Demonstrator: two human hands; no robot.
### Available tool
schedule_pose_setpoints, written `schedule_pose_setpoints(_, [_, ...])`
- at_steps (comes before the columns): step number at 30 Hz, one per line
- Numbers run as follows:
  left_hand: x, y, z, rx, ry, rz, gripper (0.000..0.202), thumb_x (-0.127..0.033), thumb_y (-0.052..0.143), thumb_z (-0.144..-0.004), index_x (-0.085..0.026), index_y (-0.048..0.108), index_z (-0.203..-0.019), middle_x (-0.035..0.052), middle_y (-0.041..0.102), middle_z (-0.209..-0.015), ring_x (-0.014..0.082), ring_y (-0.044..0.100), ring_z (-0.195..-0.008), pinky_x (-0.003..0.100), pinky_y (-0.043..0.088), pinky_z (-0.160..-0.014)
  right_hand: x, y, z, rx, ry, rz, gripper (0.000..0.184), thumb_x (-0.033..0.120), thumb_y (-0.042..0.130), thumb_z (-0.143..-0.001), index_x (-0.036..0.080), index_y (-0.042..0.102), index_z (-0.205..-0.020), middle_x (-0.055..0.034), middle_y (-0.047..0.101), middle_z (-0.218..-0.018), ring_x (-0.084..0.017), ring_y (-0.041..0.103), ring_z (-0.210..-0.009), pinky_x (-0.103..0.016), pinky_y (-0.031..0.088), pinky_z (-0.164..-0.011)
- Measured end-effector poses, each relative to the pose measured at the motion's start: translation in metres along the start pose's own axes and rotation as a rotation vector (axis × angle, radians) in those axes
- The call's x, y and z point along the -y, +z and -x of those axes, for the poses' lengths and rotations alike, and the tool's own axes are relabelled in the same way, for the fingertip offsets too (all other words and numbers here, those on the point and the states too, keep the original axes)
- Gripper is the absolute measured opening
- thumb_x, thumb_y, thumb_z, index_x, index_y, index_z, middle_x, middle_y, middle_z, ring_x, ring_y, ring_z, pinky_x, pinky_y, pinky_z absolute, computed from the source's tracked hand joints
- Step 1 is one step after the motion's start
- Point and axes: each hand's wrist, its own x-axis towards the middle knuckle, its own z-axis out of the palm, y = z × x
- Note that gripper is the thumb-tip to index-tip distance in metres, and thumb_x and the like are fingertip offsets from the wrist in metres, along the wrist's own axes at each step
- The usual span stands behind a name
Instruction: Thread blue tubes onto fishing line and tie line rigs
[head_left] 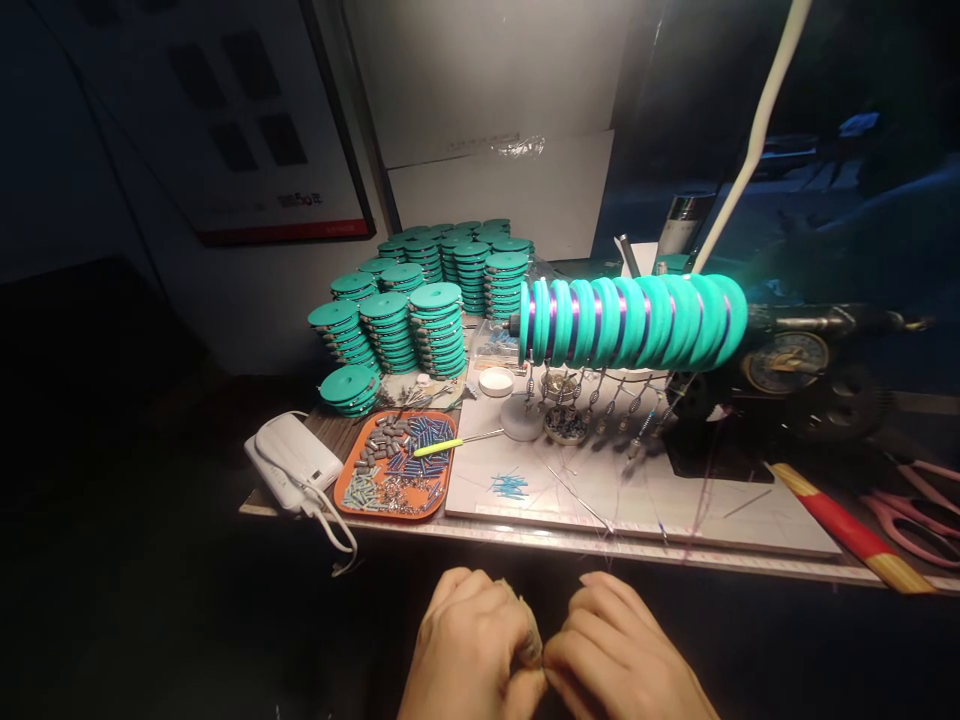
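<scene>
My left hand [474, 645] is closed in front of the table edge, its fingers curled in. A pale wrap shows around one of its fingers. Close beside it, my right hand [619, 645] is also closed, with thumb and forefinger near the left hand's fingertips. Whatever the fingers pinch is hidden or too thin to make out. Beyond the hands, a row of teal foam winding spools [634, 320] with purple line sits on a horizontal shaft. Small swivel-like metal pieces [595, 400] hang from the spools on thin lines over the white board [555, 520].
An orange tray [346, 500] holds small tubes and metal parts; a yellow-handled hook [439, 448] lies across it. Stacked teal spools [386, 325] stand behind. A white power bank [291, 462] sits left; pink scissors [911, 520] and a red-and-yellow strip [844, 520] lie right.
</scene>
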Motion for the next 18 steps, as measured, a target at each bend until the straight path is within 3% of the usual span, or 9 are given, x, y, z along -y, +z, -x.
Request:
schedule_pose_setpoints(3, [0.003,-0.002,0.003,0.009,-0.020,0.054,0.019,-0.004,0.067,-0.055,-0.017,0.055,-0.061,-0.0019,0.061,-0.063,0.0150,0.053,-0.063,0.028,0.041,-0.061,-0.005,-0.008,-0.003,0.061,0.047,-0.081,0.032,0.020,0.038,-0.089,0.019,0.054,-0.062,0.0025,0.052,-0.051,-0.012,0.049,-0.053,-0.027,0.045,-0.064])
schedule_pose_setpoints(7, [0.009,-0.010,0.011,0.000,-0.129,0.174,0.037,-0.006,0.077,-0.048,-0.016,0.060,-0.079,0.0016,0.065,-0.078,0.0185,0.058,-0.073,0.028,0.045,-0.065,-0.008,-0.019,-0.008,0.198,0.103,-0.176,0.016,0.015,0.051,-0.082,0.019,0.056,-0.067,0.0011,0.056,-0.056,-0.014,0.052,-0.056,-0.025,0.046,-0.057])
schedule_pose_setpoints(13, [0.015,-0.012,0.024,-0.043,-0.081,0.225,0.005,-0.019,0.063,-0.074,-0.018,0.060,-0.070,-0.0002,0.063,-0.068,0.0152,0.058,-0.068,0.027,0.045,-0.064,-0.010,-0.021,-0.009,0.231,0.067,-0.190,0.013,0.009,0.053,-0.078,0.019,0.056,-0.069,0.0005,0.056,-0.056,-0.014,0.053,-0.057,-0.026,0.047,-0.055])
schedule_pose_setpoints(18, [0.015,-0.009,0.025,-0.118,-0.076,0.230,0.013,-0.021,0.058,-0.078,-0.019,0.057,-0.065,-0.0009,0.062,-0.064,0.0143,0.056,-0.066,0.025,0.043,-0.062,-0.012,-0.015,-0.007,0.262,-0.018,-0.177,0.010,0.016,0.062,-0.075,0.019,0.056,-0.082,0.0015,0.058,-0.062,-0.014,0.055,-0.060,-0.029,0.048,-0.068])
